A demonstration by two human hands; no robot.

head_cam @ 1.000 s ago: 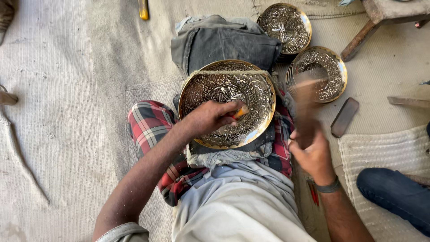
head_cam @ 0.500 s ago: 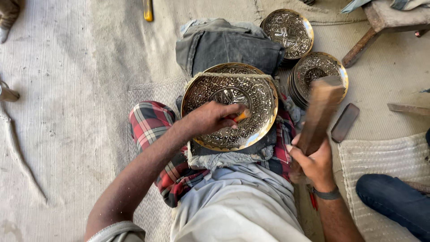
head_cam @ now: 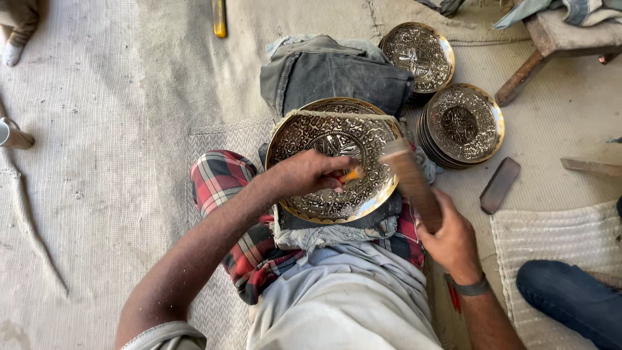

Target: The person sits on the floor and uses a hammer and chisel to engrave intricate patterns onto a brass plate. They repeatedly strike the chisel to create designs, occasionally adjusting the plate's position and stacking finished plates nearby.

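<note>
Around us lie a folded grey cloth (head_cam: 337,71) just beyond the work, two more engraved plates, one far (head_cam: 418,55) and one topping a stack to the right (head_cam: 461,123), a flat dark bar (head_cam: 499,185) on the mat, and a wooden stool leg (head_cam: 521,78) at far right. Nothing blocks our reach.

The engraved brass plate (head_cam: 334,159) rests on our lap over a checked cloth (head_cam: 223,185). Our left hand (head_cam: 304,175) lies on the plate's face, fingers pinched narrowly around a small orange-tipped tool (head_cam: 351,174) pressed against the pattern. Our right hand (head_cam: 453,240) wraps fully around a wooden mallet (head_cam: 411,181), whose head hangs over the plate's right rim, just beside the tool.

The mallet is blurred, so we cannot tell whether it touches the tool. Most of the tool is hidden in the fingers.
</note>
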